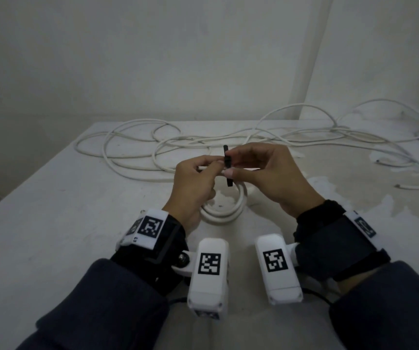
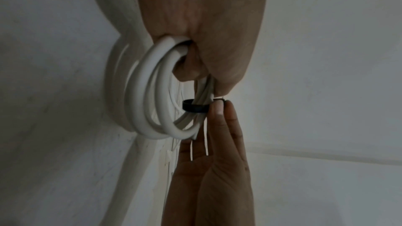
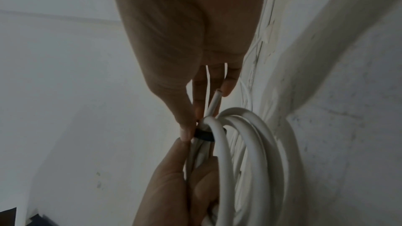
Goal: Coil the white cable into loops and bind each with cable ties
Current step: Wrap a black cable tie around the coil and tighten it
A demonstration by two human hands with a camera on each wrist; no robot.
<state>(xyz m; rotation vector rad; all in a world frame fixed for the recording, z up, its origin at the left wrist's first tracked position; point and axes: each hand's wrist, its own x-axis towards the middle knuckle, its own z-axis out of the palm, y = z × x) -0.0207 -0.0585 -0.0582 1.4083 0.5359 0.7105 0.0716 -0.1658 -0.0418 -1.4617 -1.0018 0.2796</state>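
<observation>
A small coil of white cable hangs from my left hand, which grips the bunched strands at its top; the loops show in both wrist views. A black cable tie wraps that bunch as a dark band, with its ends sticking up and down. My right hand pinches the tie between thumb and fingertips right beside my left hand's fingers. A cut cable end pokes out past the tie.
More loose white cable sprawls in tangled loops across the back of the white table and off to the right. A wall stands close behind. The table's left edge runs diagonally toward me.
</observation>
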